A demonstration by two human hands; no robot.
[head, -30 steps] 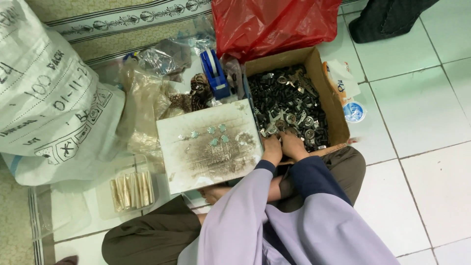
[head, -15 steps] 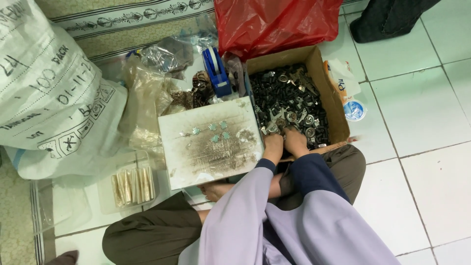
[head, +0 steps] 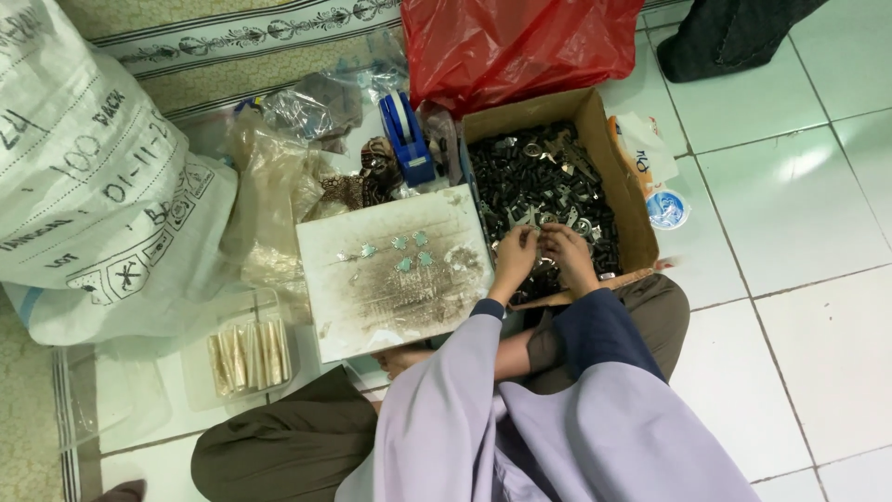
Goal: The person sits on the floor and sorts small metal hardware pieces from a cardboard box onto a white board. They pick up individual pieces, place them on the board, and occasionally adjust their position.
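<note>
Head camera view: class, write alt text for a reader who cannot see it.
A seated person's left hand and right hand meet over a cardboard box of small dark metal parts. Beside it lie a stained white board, a blue tape dispenser and a red plastic bag.

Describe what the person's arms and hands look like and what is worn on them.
Both hands are bare, with no gloves. The left hand comes out of a loose lilac sleeve with a narrow dark blue cuff at the wrist. The right hand comes out of a dark navy sleeve. No rings or watch can be made out.
</note>
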